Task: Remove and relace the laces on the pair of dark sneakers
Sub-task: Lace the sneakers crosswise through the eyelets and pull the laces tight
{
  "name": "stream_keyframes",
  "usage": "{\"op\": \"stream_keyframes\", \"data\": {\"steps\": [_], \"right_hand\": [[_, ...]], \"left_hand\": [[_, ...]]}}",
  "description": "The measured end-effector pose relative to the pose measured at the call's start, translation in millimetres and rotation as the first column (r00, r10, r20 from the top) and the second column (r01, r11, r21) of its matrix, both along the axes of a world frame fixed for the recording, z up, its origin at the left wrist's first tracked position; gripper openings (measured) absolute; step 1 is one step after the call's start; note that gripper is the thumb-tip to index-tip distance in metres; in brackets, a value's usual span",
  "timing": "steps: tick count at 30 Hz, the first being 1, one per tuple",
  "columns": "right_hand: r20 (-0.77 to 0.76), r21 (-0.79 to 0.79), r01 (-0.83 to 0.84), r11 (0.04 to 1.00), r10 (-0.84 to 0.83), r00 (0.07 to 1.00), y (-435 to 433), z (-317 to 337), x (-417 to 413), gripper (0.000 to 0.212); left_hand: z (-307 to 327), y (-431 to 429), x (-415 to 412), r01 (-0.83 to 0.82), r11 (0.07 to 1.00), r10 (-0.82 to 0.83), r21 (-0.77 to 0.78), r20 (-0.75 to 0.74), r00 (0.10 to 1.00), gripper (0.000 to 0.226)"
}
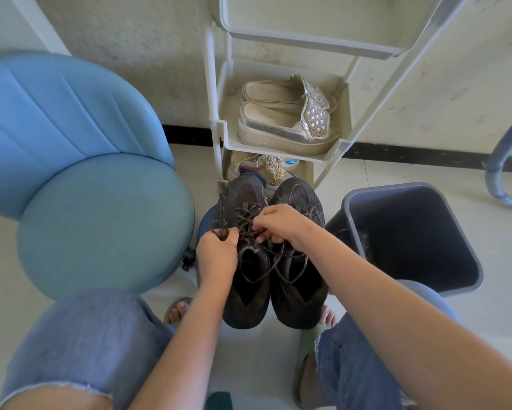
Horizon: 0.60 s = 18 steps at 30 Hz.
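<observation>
- Fingers (231, 233) of the left hand (217, 254) curl together, pinching a lace loop (219, 225).
- Right hand (281, 224) fingers bend down, gripping the laces (245, 221) on the left-side sneaker (242, 291).
- Dark sneakers (299, 297) sit side by side between the knees, toes toward the shoe rack (274, 151).
- Loose lace lengths (278, 263) drape over both openings.
- Bin (411, 232) stands at right.

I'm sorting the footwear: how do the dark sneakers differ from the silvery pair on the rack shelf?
The dark sneakers are black and laced; the silvery pair is pale, backless, unlaced. The dark sneakers point away from the person, left hand and right hand gripping their laces; the silvery pair points right on the rack shelf, untouched. Both pairs sit side by side.
</observation>
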State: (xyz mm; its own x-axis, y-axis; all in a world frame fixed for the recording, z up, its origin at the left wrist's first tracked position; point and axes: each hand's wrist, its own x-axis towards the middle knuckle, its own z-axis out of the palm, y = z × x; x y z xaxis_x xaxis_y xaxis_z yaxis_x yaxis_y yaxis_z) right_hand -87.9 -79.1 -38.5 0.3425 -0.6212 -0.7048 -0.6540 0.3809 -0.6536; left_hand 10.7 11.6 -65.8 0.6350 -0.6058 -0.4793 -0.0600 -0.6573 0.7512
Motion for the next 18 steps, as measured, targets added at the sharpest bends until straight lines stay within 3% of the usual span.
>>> {"op": "stream_keyframes", "data": {"steps": [8, 12, 14, 18], "right_hand": [[-0.017, -0.067, -0.088, 0.994, 0.087, 0.996, 4, 1, -1, 0.014], [-0.138, -0.198, -0.205, 0.959, 0.179, 0.974, 6, 6, -1, 0.031], [-0.18, -0.238, -0.269, 0.933, 0.23, 0.956, 6, 9, -4, 0.037], [-0.249, -0.221, -0.404, 0.888, 0.349, 0.903, 13, 15, -11, 0.046]], "left_hand": [[-3, -1, 1, -0.146, 0.989, 0.135, -0.027, -0.245, 0.96, 0.023], [2, 0, 7, -0.138, 0.988, 0.117, -0.074, -0.238, 0.964, 0.024], [5, -3, 14, -0.07, 0.994, 0.054, -0.079, -0.186, 0.981, 0.026], [21, -2, 26, 0.184, 0.981, -0.178, 0.067, -0.077, 0.981, 0.034]]}}
